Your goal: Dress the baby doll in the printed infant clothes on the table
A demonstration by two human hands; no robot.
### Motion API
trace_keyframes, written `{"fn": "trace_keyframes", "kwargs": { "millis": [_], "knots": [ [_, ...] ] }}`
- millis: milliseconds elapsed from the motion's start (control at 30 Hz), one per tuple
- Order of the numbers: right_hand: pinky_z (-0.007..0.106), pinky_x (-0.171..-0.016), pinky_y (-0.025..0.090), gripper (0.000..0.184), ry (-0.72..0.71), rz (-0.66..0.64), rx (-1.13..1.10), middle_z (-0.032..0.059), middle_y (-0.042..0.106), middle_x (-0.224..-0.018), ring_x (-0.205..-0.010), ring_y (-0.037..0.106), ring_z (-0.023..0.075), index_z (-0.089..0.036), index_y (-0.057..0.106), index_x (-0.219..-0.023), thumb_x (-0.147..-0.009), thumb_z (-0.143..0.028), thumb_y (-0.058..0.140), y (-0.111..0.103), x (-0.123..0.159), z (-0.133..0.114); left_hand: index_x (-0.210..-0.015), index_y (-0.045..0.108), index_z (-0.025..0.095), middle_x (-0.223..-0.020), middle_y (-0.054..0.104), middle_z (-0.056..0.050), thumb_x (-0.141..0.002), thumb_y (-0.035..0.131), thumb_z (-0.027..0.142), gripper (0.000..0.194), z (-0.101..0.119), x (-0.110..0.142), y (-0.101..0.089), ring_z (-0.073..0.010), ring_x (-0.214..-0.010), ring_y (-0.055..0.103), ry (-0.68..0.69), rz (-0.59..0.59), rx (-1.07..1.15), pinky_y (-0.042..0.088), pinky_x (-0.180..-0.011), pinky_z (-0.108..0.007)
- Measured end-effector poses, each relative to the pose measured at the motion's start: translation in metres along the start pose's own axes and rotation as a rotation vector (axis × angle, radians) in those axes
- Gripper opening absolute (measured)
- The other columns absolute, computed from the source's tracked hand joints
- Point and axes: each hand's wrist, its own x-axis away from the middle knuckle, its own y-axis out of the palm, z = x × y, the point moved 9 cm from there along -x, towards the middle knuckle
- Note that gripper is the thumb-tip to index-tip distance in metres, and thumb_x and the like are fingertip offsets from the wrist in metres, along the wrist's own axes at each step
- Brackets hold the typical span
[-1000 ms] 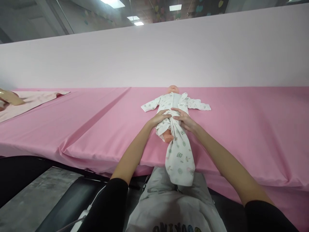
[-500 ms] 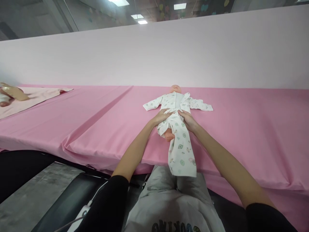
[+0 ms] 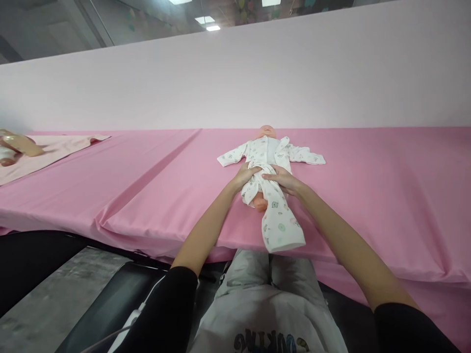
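A baby doll [image 3: 267, 131] lies on its back on the pink cloth, head away from me. It wears a white printed baby shirt [image 3: 257, 148] with both sleeves spread sideways. White baby pants [image 3: 281, 226] with a matching print are bunched around its lower body. One foot [image 3: 260, 202] shows at the left leg opening, while the other pant leg hangs flat toward me. My left hand [image 3: 244, 176] is closed on the gathered fabric near the waist. From the other side my right hand [image 3: 286, 180] grips the same pants, thumb on top.
The pink cloth [image 3: 154, 176] covers the table up to a white wall [image 3: 235, 83]. At far left, a paler pink cloth [image 3: 69, 147] holds a tan doll limb or similar object [image 3: 24, 145]. A black chair [image 3: 106, 299] stands below the table's front edge.
My right hand has shifted slightly left across the pants. The loose pant leg has drawn up away from me, its hem now higher and angled right.
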Motion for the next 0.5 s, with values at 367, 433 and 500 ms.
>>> {"fn": "trace_keyframes", "kwargs": {
  "millis": [367, 433, 500],
  "knots": [
    [0.032, -0.086, 0.047, 0.031, -0.035, 0.287, -0.061, 0.0022, 0.069, -0.093, -0.093, 0.062, 0.0198, -0.019, 0.064, -0.095, -0.068, -0.032, 0.068, -0.036, -0.011, 0.007, -0.111, 0.06, 0.016, -0.112, 0.066, -0.01, -0.06, 0.078, 0.026, 0.055, 0.015, 0.011, 0.02, -0.0251, -0.104, 0.06, -0.001, -0.299, -0.095, 0.045, -0.097, -0.042],
    [0.032, -0.089, 0.046, 0.03, -0.051, 0.304, -0.048, 0.0016, 0.069, -0.095, -0.097, 0.061, 0.0198, -0.019, 0.064, -0.093, -0.067, -0.033, 0.069, -0.037, -0.01, 0.005, -0.111, 0.061, 0.016, -0.114, 0.065, -0.01, -0.056, 0.08, 0.022, 0.059, 0.015, 0.013, 0.02, -0.0263, -0.107, 0.06, -0.002, -0.324, -0.137, 0.044, -0.098, -0.043],
    [0.032, -0.089, 0.046, 0.03, -0.078, 0.267, -0.057, 0.0016, 0.068, -0.097, -0.098, 0.061, 0.0198, -0.02, 0.063, -0.093, -0.067, -0.034, 0.069, -0.032, -0.007, 0.002, -0.113, 0.06, 0.015, -0.114, 0.065, -0.011, -0.06, 0.078, 0.022, 0.057, 0.012, 0.012, 0.017, -0.0262, -0.106, 0.06, -0.03, -0.291, -0.056, 0.046, -0.097, -0.042]
  ]
}}
